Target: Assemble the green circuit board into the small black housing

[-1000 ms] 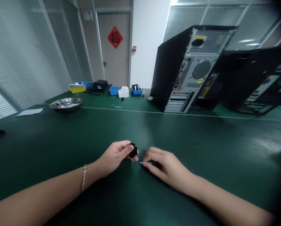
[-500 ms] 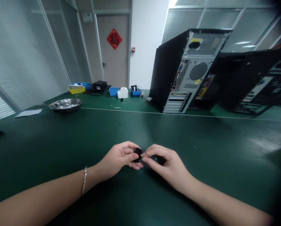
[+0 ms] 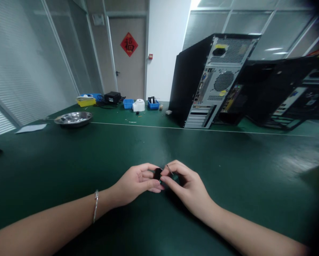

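My left hand (image 3: 136, 183) pinches a small black part (image 3: 157, 173) between thumb and fingers, just above the green table (image 3: 68, 160). My right hand (image 3: 187, 186) meets it from the right, fingers closed on a thin metal pin (image 3: 169, 169) whose end rests at the black part. Both hands touch at the fingertips. A silver bracelet (image 3: 95, 209) circles my left wrist.
An open black computer tower (image 3: 202, 81) stands at the back right, with more dark cases (image 3: 284, 92) beside it. A steel bowl (image 3: 73, 118) and a paper sheet (image 3: 30, 128) lie at the left; blue bins (image 3: 128, 103), a yellow bin (image 3: 86, 102) and a white device (image 3: 138, 105) are far back.
My right hand lifted the thin pin off the table and brought it to the black part in my left hand. The hands have closed together and now touch.
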Motion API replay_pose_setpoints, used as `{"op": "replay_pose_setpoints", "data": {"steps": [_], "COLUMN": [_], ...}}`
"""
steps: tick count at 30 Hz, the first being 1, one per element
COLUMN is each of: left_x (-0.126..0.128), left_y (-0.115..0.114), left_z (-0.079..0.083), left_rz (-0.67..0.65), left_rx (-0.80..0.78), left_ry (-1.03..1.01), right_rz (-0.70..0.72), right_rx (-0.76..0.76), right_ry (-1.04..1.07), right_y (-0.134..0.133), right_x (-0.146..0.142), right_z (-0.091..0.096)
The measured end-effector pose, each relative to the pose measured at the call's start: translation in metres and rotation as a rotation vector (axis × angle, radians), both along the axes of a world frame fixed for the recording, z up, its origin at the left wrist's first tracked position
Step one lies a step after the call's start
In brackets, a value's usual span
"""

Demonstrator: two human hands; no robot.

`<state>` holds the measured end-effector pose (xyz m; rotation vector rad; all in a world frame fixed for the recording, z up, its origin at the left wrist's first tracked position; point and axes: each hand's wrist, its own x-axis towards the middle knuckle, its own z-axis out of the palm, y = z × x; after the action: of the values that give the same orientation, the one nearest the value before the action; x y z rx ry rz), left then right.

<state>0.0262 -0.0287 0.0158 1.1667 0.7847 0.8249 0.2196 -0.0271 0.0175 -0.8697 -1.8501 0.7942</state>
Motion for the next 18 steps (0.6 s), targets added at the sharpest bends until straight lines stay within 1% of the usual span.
{"op": "replay_pose_setpoints", "data": {"steps": [4,8,11,15,18], "left_x": [0.0017,0.0018,0.0004,-0.0023,-0.0040], "left_y": [-0.0026,-0.0030,-0.0031,-0.0031,-0.0028], "left_z": [-0.0013,-0.0024,-0.0013,-0.0012,-0.0019], "left_rz": [-0.011,-0.037,-0.062,-0.050,-0.045], "left_rx": [0.034,0.079,0.157,0.300,0.350], "left_ry": [0.035,0.062,0.109,0.199,0.243], "right_rz": [-0.005,0.021,0.043,0.040,0.047], "right_rx": [0.047,0.022,0.002,0.001,0.006], "right_ry": [-0.022,-0.019,-0.012,0.017,0.031], "right_y": [-0.0018,-0.0019,-0.0013,-0.0009,-0.0018], "right_x": [-0.0006,-0.0009,-0.0011,-0.0013,-0.0012], "right_z": [0.0003,0.0016,0.0020,0.0004,-0.0010]}}
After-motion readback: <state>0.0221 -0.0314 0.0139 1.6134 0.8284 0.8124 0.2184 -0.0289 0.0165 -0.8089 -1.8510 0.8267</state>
